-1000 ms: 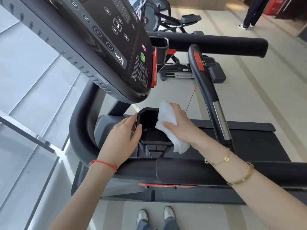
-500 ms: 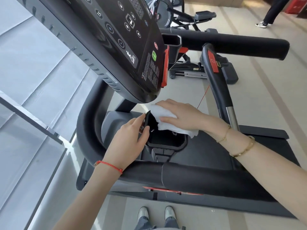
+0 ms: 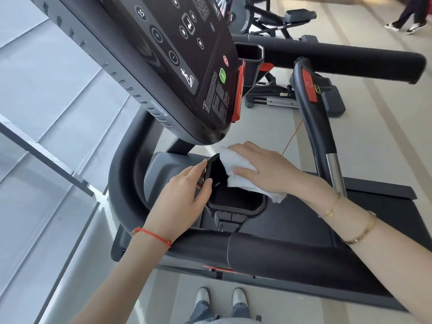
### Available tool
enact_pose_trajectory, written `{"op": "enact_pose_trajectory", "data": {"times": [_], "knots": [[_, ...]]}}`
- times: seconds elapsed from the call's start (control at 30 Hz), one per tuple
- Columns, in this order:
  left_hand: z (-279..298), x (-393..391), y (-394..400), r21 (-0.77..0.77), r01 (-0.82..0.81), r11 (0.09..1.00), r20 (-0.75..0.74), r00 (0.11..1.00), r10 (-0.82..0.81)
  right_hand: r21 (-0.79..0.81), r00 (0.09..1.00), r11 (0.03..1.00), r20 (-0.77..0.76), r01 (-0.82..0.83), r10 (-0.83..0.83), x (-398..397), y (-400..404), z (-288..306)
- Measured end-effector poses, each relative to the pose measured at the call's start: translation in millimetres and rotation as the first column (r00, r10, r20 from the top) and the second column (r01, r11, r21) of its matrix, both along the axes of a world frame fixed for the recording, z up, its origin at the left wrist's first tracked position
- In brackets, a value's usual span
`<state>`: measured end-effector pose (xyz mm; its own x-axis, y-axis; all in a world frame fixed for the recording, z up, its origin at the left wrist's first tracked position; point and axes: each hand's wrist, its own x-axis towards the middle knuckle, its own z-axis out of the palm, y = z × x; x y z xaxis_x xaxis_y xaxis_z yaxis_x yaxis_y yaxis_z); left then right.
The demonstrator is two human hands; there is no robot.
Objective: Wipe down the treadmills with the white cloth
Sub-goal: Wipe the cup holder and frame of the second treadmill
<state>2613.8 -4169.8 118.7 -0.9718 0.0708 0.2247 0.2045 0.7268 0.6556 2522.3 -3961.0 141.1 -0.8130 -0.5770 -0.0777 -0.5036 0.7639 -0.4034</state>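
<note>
Head view: right hand (image 3: 264,169) presses the white cloth (image 3: 236,173) flat on the far-right rim of the treadmill's cup holder (image 3: 236,206) — fingers straight, cloth partly draped inside. Left hand (image 3: 180,202) has its grip curled on the holder's left rim, steadying it. Unwiped near rim lies toward the person from the cloth — right hand is nearer.

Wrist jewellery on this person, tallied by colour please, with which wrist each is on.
Red: 1, a red cord bracelet on the left wrist.
Gold: 2, a thin gold chain and a gold bangle, both on the right wrist.
Total: 3
</note>
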Motion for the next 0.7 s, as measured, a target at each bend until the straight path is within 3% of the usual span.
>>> {"op": "enact_pose_trajectory", "data": {"times": [0.1,0.17,0.33,0.5,0.6,0.7], "knots": [[-1.0,0.5,-0.2,0.004,-0.006,1.0,-0.007,1.0,0.007,0.074,0.997,0.995,-0.021,-0.071,0.072,-10.4,-16.7,6.2],[-1.0,0.3,-0.5,-0.005,0.0,1.0,-0.008,1.0,0.0,0.039,0.999,0.998,-0.015,-0.039,0.04,-7.9,-16.6,3.9],[-0.9,0.0,-0.8,-0.012,0.001,1.0,0.006,1.0,-0.001,-0.203,0.963,0.945,0.139,0.255,-0.231,19.4,2.1,-5.2],[-1.5,0.2,-2.6,-0.035,0.014,0.999,0.01,1.0,-0.014,-0.351,0.841,0.782,0.384,0.515,-0.381,68.0,-1.6,-16.0],[-0.9,0.1,-2.4,-0.039,0.019,0.999,0.008,1.0,-0.019,-0.374,0.798,0.723,0.436,0.581,-0.416,82.5,-7.4,-16.7],[-1.1,0.0,-3.4,-0.043,0.023,0.999,0.005,1.0,-0.023,-0.321,0.809,0.764,0.41,0.56,-0.421,63.6,-7.0,-9.8]]}}
